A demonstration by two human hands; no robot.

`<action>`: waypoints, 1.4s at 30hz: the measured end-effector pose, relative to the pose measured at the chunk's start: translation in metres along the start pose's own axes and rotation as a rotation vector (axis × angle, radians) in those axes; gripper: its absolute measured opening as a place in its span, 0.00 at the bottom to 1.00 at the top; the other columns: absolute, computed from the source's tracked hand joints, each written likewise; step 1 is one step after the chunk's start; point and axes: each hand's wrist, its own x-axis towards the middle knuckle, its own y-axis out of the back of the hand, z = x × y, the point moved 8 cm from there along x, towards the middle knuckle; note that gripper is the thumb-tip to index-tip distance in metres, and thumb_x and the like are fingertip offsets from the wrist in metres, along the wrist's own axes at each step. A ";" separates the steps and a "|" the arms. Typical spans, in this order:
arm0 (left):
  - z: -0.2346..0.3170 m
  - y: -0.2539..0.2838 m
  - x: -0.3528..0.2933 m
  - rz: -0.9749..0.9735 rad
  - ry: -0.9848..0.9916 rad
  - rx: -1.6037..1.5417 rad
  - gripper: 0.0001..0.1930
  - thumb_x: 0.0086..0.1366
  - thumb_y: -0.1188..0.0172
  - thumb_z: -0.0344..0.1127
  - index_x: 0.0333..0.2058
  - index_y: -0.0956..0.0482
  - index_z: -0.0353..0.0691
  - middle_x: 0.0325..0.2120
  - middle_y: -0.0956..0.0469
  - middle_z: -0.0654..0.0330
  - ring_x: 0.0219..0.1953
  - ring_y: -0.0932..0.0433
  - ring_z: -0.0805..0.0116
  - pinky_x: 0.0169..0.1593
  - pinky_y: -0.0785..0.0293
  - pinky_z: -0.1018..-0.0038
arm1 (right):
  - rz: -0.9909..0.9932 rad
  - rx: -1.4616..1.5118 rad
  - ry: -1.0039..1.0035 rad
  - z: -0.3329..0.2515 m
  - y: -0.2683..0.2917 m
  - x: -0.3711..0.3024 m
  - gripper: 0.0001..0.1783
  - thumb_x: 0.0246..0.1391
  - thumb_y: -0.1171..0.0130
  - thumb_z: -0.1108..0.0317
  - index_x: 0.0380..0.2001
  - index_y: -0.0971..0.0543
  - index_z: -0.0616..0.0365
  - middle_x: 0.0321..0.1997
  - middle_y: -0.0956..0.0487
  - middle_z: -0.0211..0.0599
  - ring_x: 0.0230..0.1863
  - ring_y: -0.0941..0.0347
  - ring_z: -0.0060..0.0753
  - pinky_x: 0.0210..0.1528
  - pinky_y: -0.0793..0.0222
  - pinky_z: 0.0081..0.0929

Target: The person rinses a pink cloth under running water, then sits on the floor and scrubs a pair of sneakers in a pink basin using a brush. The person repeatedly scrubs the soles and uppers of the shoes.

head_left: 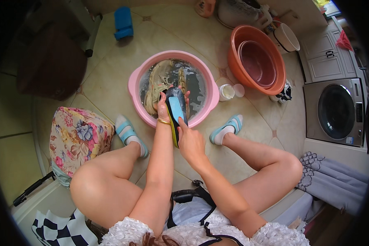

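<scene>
Over the near rim of a pink basin (214, 88), my left hand (163, 110) holds a dark shoe (176, 92) with a yellow-green edge. Its fingers wrap around from below, and a few tips show on the far side. My right hand (191, 143) grips a light-blue brush (176, 108) lying along the shoe, index finger stretched over its back; the bristles are hidden. Inside the basin is grey soapy water (197, 92). A pale, beige shoe (153, 88) lies soaking at its left, and a brownish piece (182, 80) whose kind I cannot tell lies beyond my hands.
Right of the basin stand an open white jar (226, 92) and its lid (239, 90). An orange basin (233, 53) with a smaller red one (256, 61) inside is behind them. A washing machine (336, 108) stands far right, a flowered cloth bundle (80, 137) at left.
</scene>
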 end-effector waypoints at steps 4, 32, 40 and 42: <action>-0.011 0.005 0.011 -0.117 0.137 0.017 0.40 0.64 0.62 0.68 0.59 0.38 0.36 0.53 0.32 0.39 0.53 0.30 0.48 0.55 0.31 0.57 | 0.207 0.090 0.082 -0.008 0.004 0.042 0.17 0.60 0.52 0.64 0.51 0.24 0.50 0.24 0.22 0.57 0.27 0.24 0.61 0.30 0.30 0.53; 0.024 0.014 0.022 -0.117 0.149 0.096 0.40 0.64 0.60 0.68 0.57 0.35 0.34 0.51 0.28 0.45 0.46 0.25 0.53 0.51 0.27 0.60 | 0.002 -0.127 -0.061 -0.005 0.005 -0.003 0.19 0.58 0.49 0.63 0.54 0.26 0.46 0.21 0.21 0.50 0.24 0.22 0.49 0.26 0.28 0.45; 0.027 -0.018 0.008 -0.070 0.047 0.203 0.36 0.68 0.62 0.61 0.59 0.39 0.32 0.57 0.33 0.47 0.55 0.29 0.50 0.59 0.33 0.52 | 0.305 0.094 -0.123 0.044 0.016 0.086 0.19 0.62 0.53 0.57 0.56 0.27 0.39 0.25 0.20 0.47 0.28 0.23 0.55 0.32 0.29 0.50; 0.029 -0.043 0.003 -0.128 0.055 0.171 0.37 0.68 0.60 0.61 0.61 0.41 0.32 0.59 0.36 0.46 0.57 0.31 0.49 0.60 0.34 0.51 | 0.311 0.101 -0.163 0.059 0.011 0.087 0.19 0.62 0.54 0.58 0.56 0.28 0.43 0.28 0.20 0.48 0.30 0.23 0.55 0.33 0.30 0.51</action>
